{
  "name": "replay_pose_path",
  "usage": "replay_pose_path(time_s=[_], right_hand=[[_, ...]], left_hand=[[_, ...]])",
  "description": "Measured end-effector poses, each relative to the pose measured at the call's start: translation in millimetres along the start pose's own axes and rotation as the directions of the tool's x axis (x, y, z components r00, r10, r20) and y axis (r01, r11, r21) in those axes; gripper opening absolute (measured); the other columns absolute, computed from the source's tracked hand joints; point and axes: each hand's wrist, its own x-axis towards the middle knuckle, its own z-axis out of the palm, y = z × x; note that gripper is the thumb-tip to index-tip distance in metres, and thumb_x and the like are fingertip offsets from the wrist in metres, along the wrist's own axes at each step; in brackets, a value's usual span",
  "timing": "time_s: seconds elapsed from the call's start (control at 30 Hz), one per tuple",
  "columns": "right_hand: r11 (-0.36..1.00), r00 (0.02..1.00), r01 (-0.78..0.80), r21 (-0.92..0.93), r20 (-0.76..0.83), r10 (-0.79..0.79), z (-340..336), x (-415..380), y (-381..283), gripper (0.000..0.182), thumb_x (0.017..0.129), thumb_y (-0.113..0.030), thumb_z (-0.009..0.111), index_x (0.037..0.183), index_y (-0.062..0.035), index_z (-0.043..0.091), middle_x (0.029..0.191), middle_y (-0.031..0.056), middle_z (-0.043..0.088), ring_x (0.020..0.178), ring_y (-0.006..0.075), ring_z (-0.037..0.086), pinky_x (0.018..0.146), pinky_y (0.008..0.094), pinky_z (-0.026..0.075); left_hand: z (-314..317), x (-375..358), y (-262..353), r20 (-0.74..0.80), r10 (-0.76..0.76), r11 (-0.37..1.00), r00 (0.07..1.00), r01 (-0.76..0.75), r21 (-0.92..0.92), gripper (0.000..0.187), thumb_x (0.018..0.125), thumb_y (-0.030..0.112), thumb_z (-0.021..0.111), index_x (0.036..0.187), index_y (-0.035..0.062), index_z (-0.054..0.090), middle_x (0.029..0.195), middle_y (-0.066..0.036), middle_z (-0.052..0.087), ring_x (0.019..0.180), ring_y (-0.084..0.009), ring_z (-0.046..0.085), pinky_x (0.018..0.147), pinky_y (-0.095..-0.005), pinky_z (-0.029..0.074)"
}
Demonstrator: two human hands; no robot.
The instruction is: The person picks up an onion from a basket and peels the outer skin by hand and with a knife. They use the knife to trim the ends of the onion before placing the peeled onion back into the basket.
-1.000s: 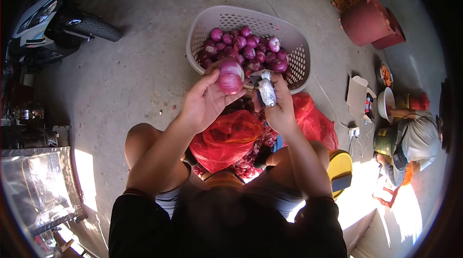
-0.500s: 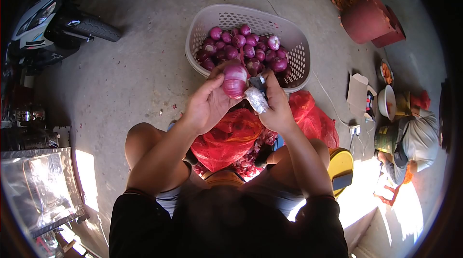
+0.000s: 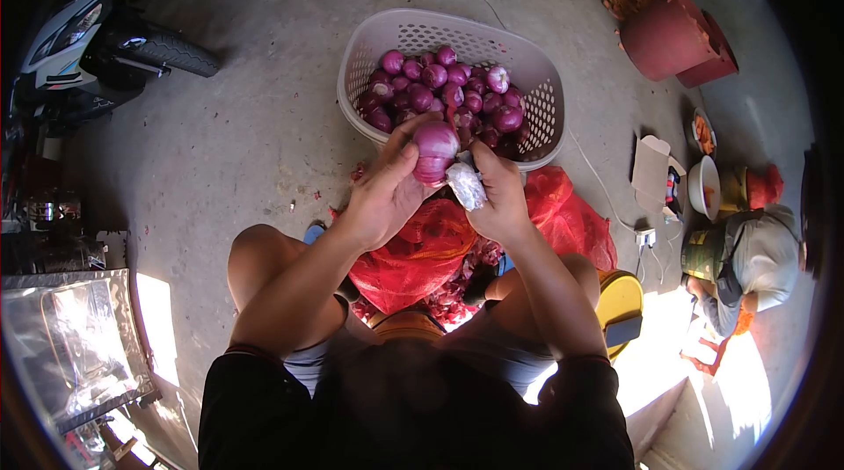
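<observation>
- Left hand [image 3: 383,196] grasping a red onion [image 3: 435,152], held up at twelve o'clock from the seated person [image 3: 413,413].
- Right hand [image 3: 503,196] clenched round a foil-wrapped tool [image 3: 466,187] at the onion's four o'clock; I can't make out its tip.
- Grey basket [image 3: 538,65] of onions [image 3: 433,76]: also twelve, just beyond the hands.
- Red mesh bag [image 3: 409,263] between the knees [image 3: 262,250].
- Co-worker [image 3: 763,259] bent over near three.

Onion [image 3: 435,149], its underside hidden (left hand [image 3: 386,191] beneath)

Forearms [image 3: 308,272] angled inward, left grip [image 3: 385,195] cupped, right grip [image 3: 503,197] curled close beside it
</observation>
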Motion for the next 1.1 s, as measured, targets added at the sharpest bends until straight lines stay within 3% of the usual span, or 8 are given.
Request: replay_pose_path(time_s=[0.17,0.27,0.37,0.57,0.8,0.83,1.03,1.1], right_hand=[[0.998,0.997,0.060,-0.014,-0.049,-0.061,1,1,3,0.022,0.073,-0.019,0.068,0.074,-0.0034,0.053,0.065,0.0133,0.055,0.058,0.0335,0.057,0.052,0.0368,0.043],[0.980,0.982,0.140,-0.143,-0.106,-0.156,0,1,0,0.023,0.072,-0.021,0.070,0.071,-0.0044,0.054,0.062,0.0115,0.054,0.054,0.0312,0.056,0.049,0.0369,0.043],[0.964,0.969,0.204,-0.171,-0.107,-0.224,1,1,3,0.020,0.071,-0.012,0.072,0.070,-0.0027,0.054,0.058,0.0081,0.051,0.049,0.0220,0.050,0.047,0.0306,0.040],[0.894,0.940,0.340,-0.292,0.066,-0.336,-9,3,-5,0.028,0.069,-0.026,0.072,0.066,-0.0063,0.052,0.061,0.0094,0.055,0.053,0.0285,0.057,0.047,0.0363,0.043],[0.999,0.992,0.017,-0.037,-0.127,-0.022,-8,5,1,0.028,0.073,-0.022,0.071,0.082,-0.0037,0.052,0.066,0.0114,0.058,0.062,0.0320,0.061,0.053,0.0362,0.046],[0.999,0.997,-0.006,-0.041,-0.076,0.003,-11,5,-3,0.027,0.074,-0.021,0.070,0.083,-0.0031,0.052,0.068,0.0123,0.059,0.063,0.0326,0.061,0.056,0.0360,0.046],[0.991,0.994,0.107,-0.079,0.017,-0.106,-4,1,8,0.026,0.075,-0.019,0.069,0.085,-0.0026,0.051,0.068,0.0135,0.058,0.061,0.0324,0.059,0.055,0.0356,0.045],[0.999,1.000,0.029,-0.014,0.001,-0.029,-7,2,4,0.024,0.075,-0.017,0.068,0.084,-0.0027,0.051,0.069,0.0137,0.057,0.061,0.0327,0.058,0.055,0.0351,0.045]], left_hand=[[1,0,0,0.041,0.026,0.999,0.999,-0.028,0.036,0.048,0.097,0.029,0.041,0.138,0.0085,0.026,0.129,-0.009,0.042,0.121,-0.0178,0.041,0.104,-0.0359,0.031],[2,-2,0,0.048,0.054,0.996,0.997,-0.058,0.074,0.048,0.097,0.028,0.040,0.138,0.0084,0.025,0.128,-0.009,0.042,0.120,-0.0173,0.042,0.103,-0.0349,0.032],[3,-2,-2,0.020,0.077,0.990,0.997,-0.078,0.118,0.047,0.097,0.027,0.038,0.139,0.0081,0.024,0.128,-0.009,0.044,0.119,-0.0180,0.044,0.100,-0.0344,0.034],[3,-2,-5,-0.051,0.076,0.988,0.996,-0.069,0.135,0.047,0.097,0.024,0.041,0.138,0.0102,0.023,0.128,-0.010,0.044,0.120,-0.0208,0.044,0.102,-0.0371,0.034],[1,-2,-4,-0.040,0.082,0.985,0.996,-0.074,0.157,0.048,0.096,0.024,0.043,0.138,0.0115,0.023,0.131,-0.010,0.041,0.119,-0.0220,0.044,0.102,-0.0403,0.033],[1,-2,-4,-0.041,0.084,0.983,0.996,-0.076,0.167,0.048,0.096,0.024,0.043,0.138,0.0116,0.023,0.131,-0.009,0.041,0.119,-0.0216,0.044,0.102,-0.0399,0.033],[-2,-2,-6,-0.042,0.074,0.980,0.996,-0.065,0.187,0.049,0.095,0.024,0.044,0.138,0.0119,0.023,0.131,-0.008,0.040,0.119,-0.0199,0.042,0.101,-0.0395,0.034],[-2,-2,-5,-0.030,0.076,0.979,0.997,-0.069,0.191,0.049,0.095,0.024,0.045,0.138,0.0118,0.024,0.131,-0.008,0.040,0.119,-0.0198,0.042,0.101,-0.0396,0.033]])
